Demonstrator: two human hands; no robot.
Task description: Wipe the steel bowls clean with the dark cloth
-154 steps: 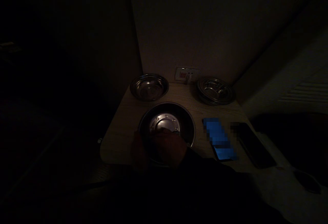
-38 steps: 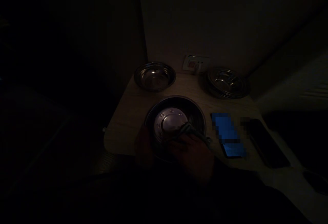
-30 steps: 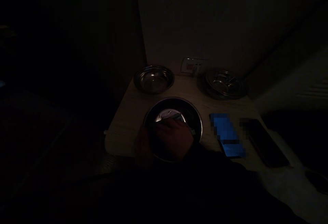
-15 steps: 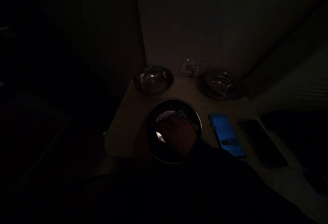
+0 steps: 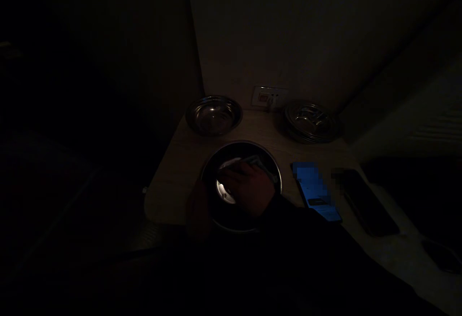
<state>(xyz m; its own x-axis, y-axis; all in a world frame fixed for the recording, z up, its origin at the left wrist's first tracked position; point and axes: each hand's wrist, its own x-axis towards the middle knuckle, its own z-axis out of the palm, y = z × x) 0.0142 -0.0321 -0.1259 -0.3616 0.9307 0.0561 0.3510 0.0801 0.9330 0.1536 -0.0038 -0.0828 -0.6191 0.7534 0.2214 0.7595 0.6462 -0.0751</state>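
In the dim light, a round metal plate (image 5: pixel 225 191) with a raised rim rests at the front of a small wooden table. My left hand (image 5: pixel 198 212) is closed at its left rim; shadow hides most of the fingers. Inside the plate, my right hand (image 5: pixel 250 188) presses down on a pale, bunched cloth (image 5: pixel 265 165), with its fingers bent over the middle. Part of the cloth lies under that hand, out of sight.
Behind stand a shiny steel bowl (image 5: pixel 213 117) and a stack of steel plates (image 5: pixel 311 122). A wall socket (image 5: pixel 269 98) sits between them. To the right lie a lit phone (image 5: pixel 314 190) and a dark phone-shaped object (image 5: pixel 370 204). The wooden table (image 5: pixel 169 181) has a rounded front corner.
My right hand and the cloth have barely moved within the plate. The whole view has shifted slightly, and my left hand stays at the rim.
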